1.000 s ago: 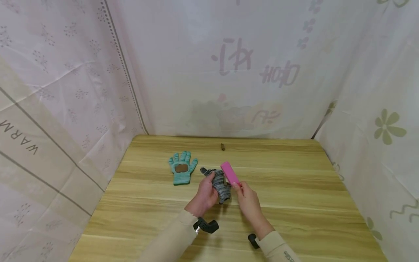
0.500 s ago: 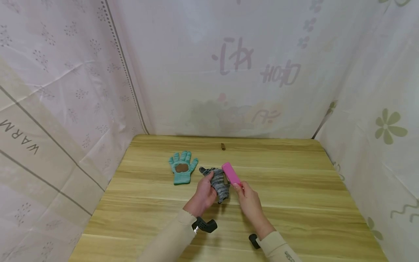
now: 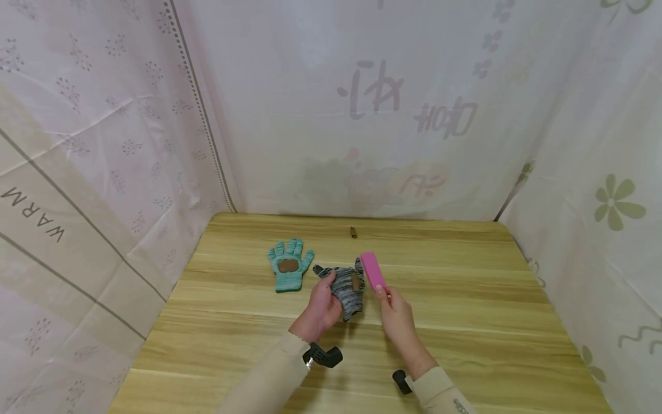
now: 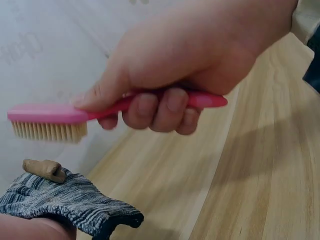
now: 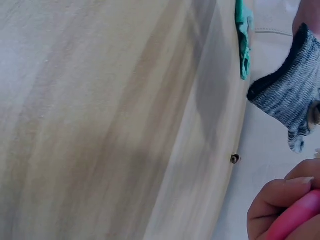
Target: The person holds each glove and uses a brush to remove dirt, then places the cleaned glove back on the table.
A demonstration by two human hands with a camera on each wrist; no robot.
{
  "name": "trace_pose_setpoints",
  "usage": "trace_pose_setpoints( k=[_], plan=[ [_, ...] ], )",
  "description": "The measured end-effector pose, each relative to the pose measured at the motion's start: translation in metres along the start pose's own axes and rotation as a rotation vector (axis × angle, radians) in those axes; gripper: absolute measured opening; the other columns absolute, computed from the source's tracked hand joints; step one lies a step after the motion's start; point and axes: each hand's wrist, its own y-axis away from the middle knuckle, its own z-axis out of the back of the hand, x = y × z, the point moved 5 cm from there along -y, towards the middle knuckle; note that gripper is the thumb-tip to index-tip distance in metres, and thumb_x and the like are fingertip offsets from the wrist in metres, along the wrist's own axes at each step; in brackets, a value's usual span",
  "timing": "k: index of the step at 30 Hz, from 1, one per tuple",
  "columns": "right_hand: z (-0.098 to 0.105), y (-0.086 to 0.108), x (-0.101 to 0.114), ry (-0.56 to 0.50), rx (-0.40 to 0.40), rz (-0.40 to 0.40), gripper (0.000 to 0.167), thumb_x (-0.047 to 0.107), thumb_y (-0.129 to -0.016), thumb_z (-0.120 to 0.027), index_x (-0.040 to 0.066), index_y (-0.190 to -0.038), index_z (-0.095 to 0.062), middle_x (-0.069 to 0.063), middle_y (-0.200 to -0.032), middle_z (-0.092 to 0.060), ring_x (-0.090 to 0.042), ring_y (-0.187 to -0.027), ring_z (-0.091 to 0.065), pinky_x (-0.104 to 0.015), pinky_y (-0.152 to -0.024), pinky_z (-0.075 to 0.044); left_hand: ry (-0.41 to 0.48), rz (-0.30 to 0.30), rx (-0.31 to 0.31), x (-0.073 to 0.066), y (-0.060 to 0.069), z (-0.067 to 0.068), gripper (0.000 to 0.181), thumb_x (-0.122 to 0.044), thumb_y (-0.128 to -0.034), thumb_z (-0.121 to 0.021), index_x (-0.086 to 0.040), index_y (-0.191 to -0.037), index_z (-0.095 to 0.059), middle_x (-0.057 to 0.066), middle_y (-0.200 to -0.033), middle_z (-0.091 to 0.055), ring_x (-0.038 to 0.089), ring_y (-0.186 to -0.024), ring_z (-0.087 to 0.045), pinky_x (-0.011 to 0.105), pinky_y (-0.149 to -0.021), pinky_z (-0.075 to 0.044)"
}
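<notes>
My left hand (image 3: 322,307) grips a grey-and-black knit glove (image 3: 346,287) from its left side, thumb on top, held above the table. A brown patch (image 3: 356,282) lies on the glove; the left wrist view shows it as a raised brown piece (image 4: 45,170). In my right hand (image 3: 398,319) is a pink brush (image 3: 373,270), fingers curled round its handle. The brush's bristles (image 4: 49,131) point down, above the glove and apart from it in the left wrist view. The right wrist view has the glove (image 5: 290,85) over the hand (image 5: 285,200) with the pink handle (image 5: 300,212).
A green knit glove (image 3: 288,282) with a brown patch (image 3: 288,265) lies flat on the wooden table (image 3: 465,287), left of my hands. Near the back edge sits a small brown object (image 3: 353,232). Patterned cloth (image 3: 289,115) hangs behind and at both sides.
The brush has moved slightly right and now stands steeper, uncovering more of the brown patch and a grey glove finger. My left hand has hardly moved.
</notes>
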Motion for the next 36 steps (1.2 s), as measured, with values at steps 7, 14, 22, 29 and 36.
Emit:
trace_pose_setpoints(
  k=[7, 14, 22, 29, 36],
  plan=[
    [0.001, 0.006, 0.02, -0.03, -0.023, 0.068, 0.049, 0.049, -0.106, -0.045, 0.004, -0.114, -0.062, -0.001, -0.07, -0.046, -0.013, -0.058, -0.04, -0.026, -0.051, -0.034, -0.017, 0.002, 0.018, 0.002, 0.0, -0.001, 0.044, -0.031, -0.1119, -0.034, -0.005, -0.147, -0.036, 0.004, -0.138, -0.055, 0.018, -0.134, -0.05, 0.032, -0.116, -0.038],
    [-0.002, 0.011, 0.035, -0.03, -0.019, 0.129, 0.044, 0.048, -0.106, -0.047, 0.007, -0.111, -0.063, 0.001, -0.067, -0.043, -0.011, -0.056, -0.037, -0.025, -0.049, -0.032, -0.026, 0.013, 0.057, 0.004, 0.001, -0.005, 0.045, -0.032, -0.1123, -0.031, -0.003, -0.146, -0.038, 0.002, -0.133, -0.058, 0.02, -0.138, -0.049, 0.035, -0.12, -0.035],
    [-0.008, 0.01, 0.029, -0.001, 0.012, 0.102, 0.044, 0.047, -0.106, -0.047, 0.006, -0.109, -0.063, 0.0, -0.068, -0.045, -0.013, -0.058, -0.04, -0.025, -0.051, -0.034, -0.022, 0.013, 0.052, 0.004, 0.004, -0.01, 0.049, -0.031, -0.1122, -0.031, -0.003, -0.152, -0.034, 0.012, -0.157, -0.041, 0.025, -0.149, -0.035, 0.036, -0.122, -0.032],
    [-0.01, 0.009, 0.018, 0.069, 0.001, 0.12, 0.039, 0.045, -0.106, -0.048, 0.009, -0.105, -0.061, 0.0, -0.067, -0.045, -0.014, -0.058, -0.04, -0.026, -0.052, -0.034, 0.006, 0.002, 0.071, 0.002, 0.005, -0.014, 0.053, -0.03, -0.1124, -0.03, -0.001, -0.157, -0.025, 0.016, -0.164, -0.029, 0.029, -0.153, -0.026, 0.04, -0.125, -0.027],
    [-0.01, 0.008, 0.014, 0.106, -0.003, 0.144, 0.038, 0.046, -0.105, -0.049, 0.01, -0.102, -0.06, 0.001, -0.066, -0.042, -0.013, -0.056, -0.037, -0.027, -0.05, -0.032, 0.002, 0.002, 0.056, 0.002, 0.005, -0.01, 0.052, -0.028, -0.1125, -0.029, -0.001, -0.157, -0.022, 0.016, -0.165, -0.026, 0.029, -0.154, -0.023, 0.038, -0.125, -0.026]
  ],
)
